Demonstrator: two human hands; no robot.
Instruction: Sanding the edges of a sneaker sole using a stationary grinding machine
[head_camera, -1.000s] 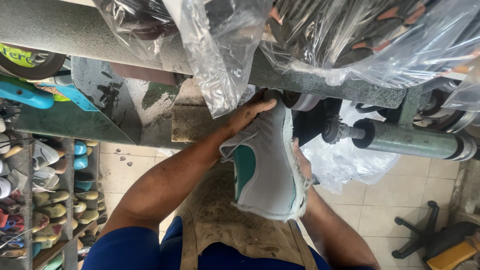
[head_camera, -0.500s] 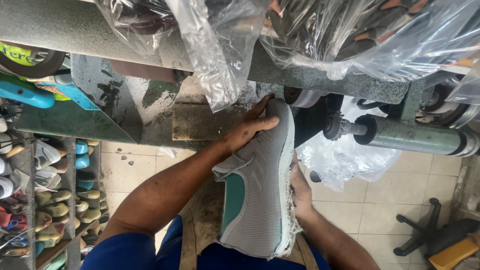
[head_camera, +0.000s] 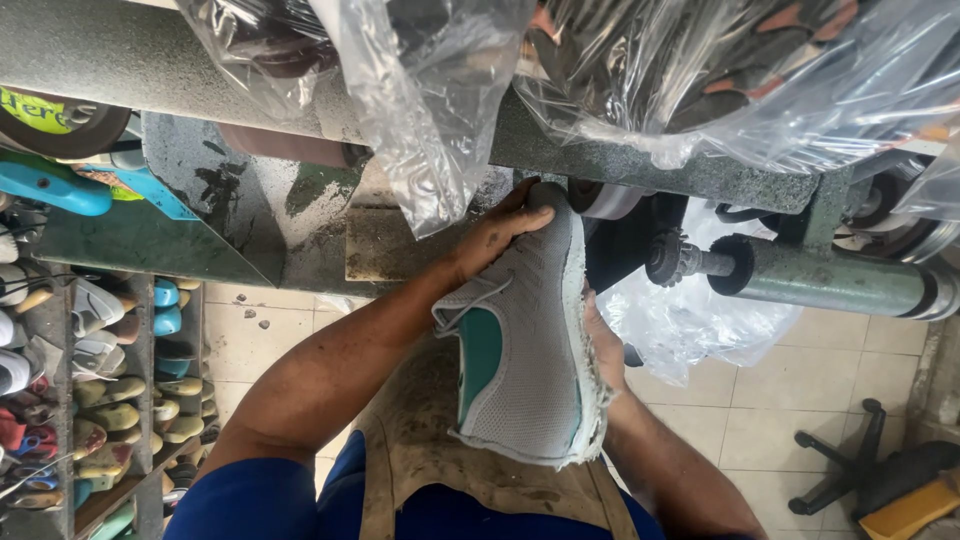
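Grey knit shoe with a teal lining (head_camera: 525, 350) sits gripped between our two hands, toe pressed up against the small grinding wheel (head_camera: 605, 200) under the green machine frame (head_camera: 650, 165). Our left hand (head_camera: 495, 235) clamps over the toe and upper; our right hand (head_camera: 603, 345) cups the rough white sole edge from the far side, fingers mostly hidden. Compared with half a second ago, we have turned the shoe a little, so the teal opening shows more and the toe rides higher on the wheel, a fresh stretch of sole rim meeting the abrasive. Room is tight: clear plastic bags (head_camera: 430, 110) hang just above our left knuckles, the green shaft (head_camera: 830, 280) lies near on the right, and shoe racks (head_camera: 95, 390) stand well apart at left.
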